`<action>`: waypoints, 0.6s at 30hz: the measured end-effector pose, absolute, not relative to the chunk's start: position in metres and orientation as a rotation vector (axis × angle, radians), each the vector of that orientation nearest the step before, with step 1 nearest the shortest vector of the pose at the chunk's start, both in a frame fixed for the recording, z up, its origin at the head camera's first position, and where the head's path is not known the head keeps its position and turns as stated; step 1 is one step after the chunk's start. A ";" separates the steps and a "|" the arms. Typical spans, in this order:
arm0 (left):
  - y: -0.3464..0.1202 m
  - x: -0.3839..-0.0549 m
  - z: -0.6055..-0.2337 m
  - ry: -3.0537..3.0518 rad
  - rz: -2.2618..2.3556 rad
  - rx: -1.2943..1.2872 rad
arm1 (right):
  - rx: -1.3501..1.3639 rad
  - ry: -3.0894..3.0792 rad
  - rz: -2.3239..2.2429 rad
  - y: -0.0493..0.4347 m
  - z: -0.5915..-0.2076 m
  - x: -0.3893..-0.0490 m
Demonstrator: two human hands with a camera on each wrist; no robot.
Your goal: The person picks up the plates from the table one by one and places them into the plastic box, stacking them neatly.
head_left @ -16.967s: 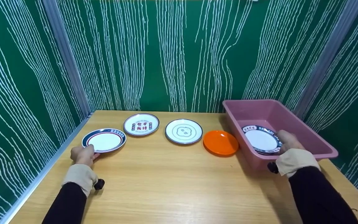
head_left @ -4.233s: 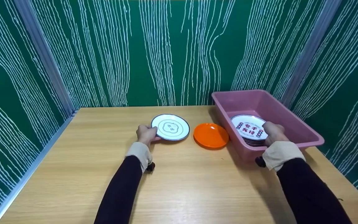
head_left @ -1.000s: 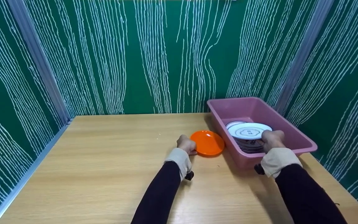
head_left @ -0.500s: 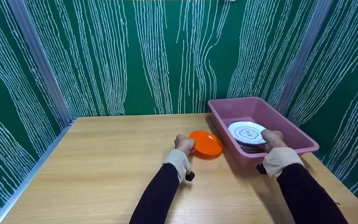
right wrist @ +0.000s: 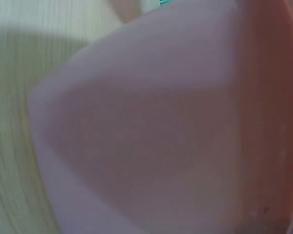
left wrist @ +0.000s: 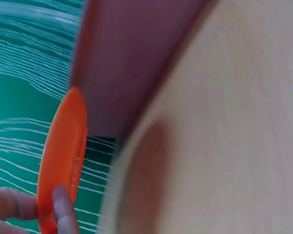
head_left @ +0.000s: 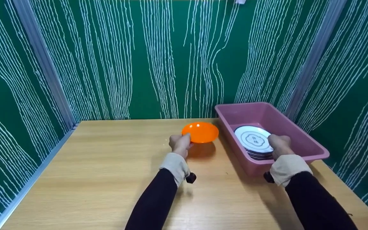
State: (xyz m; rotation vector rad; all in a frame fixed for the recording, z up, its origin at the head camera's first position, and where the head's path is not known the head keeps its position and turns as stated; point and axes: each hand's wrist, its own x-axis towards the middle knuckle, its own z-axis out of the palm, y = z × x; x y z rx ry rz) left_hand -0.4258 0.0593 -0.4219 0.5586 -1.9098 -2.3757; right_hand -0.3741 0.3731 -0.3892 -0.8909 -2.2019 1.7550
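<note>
My left hand (head_left: 180, 143) pinches the near left rim of an orange plate (head_left: 202, 131), held above the table with its shadow beneath. In the left wrist view the orange plate (left wrist: 63, 151) stands edge-on between thumb and fingers. My right hand (head_left: 279, 144) reaches over the near rim of the pink tub (head_left: 302, 135) and grips the right edge of a white plate (head_left: 251, 131) with a grey line pattern. That plate lies on top of a stack of plates (head_left: 259, 156) in the tub. The right wrist view shows mostly the tub's outer wall (right wrist: 136, 136), with the fingers hidden.
The wooden table (head_left: 91, 172) extends left and forward of the tub. Green walls (head_left: 152, 64) with white lines stand behind and at both sides, with metal posts (head_left: 43, 60) at the corners.
My left hand has lifted the orange plate off the table and moved it back and left. My right hand has lowered the white plate onto the stack. Earlier, the other plates left the table for the tub.
</note>
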 end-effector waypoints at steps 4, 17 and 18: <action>0.063 -0.422 -0.408 -1.837 -2.392 0.483 | -0.813 -2.092 1.814 0.363 -0.387 -0.375; 0.117 -0.398 -0.371 -1.677 -2.558 0.385 | -0.351 -2.007 2.218 0.318 -0.362 -0.373; 0.122 -0.396 -0.369 -1.672 -2.570 0.364 | -0.334 -2.020 2.220 0.316 -0.361 -0.373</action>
